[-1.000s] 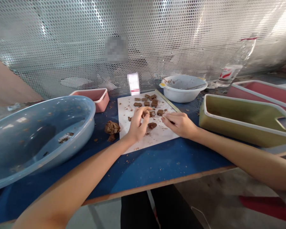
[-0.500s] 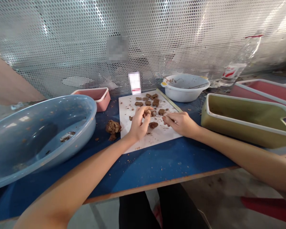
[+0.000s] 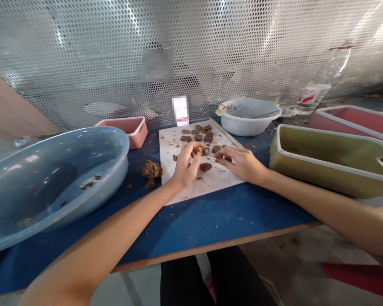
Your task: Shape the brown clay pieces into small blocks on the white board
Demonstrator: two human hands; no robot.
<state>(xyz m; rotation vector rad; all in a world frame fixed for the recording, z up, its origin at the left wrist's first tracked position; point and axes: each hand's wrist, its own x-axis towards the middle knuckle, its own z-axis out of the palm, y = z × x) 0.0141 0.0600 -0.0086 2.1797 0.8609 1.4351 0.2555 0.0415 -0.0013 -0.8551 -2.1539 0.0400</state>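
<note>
On a white sheet (image 3: 207,188) lie several small brown clay pieces, some blocky. My left hand (image 3: 187,165) curls its thumb and fingers around a crumbly clay lump (image 3: 197,151), partly hidden by the fingers. To the right, my right hand (image 3: 242,162) rests low over the sheet with its fingers apart; dark bits show beneath its fingertips. Just beyond those fingertips is a square clay block (image 3: 216,148). Between the hands sits a rounded reddish-brown piece (image 3: 205,167). More shaped pieces (image 3: 198,137) lie at the sheet's far side.
A large blue basin (image 3: 115,182) stands left, with a pink box (image 3: 137,132) behind it. Near the sheet's left edge is a big clay clump (image 3: 151,169). A white basin (image 3: 247,125), a green box (image 3: 319,170) and a bottle (image 3: 319,85) stand right. Perforated metal rises behind.
My right hand's fingers have gone from pinched together to spread, and reach slightly left toward the square block. My left hand stays in place around the lump.
</note>
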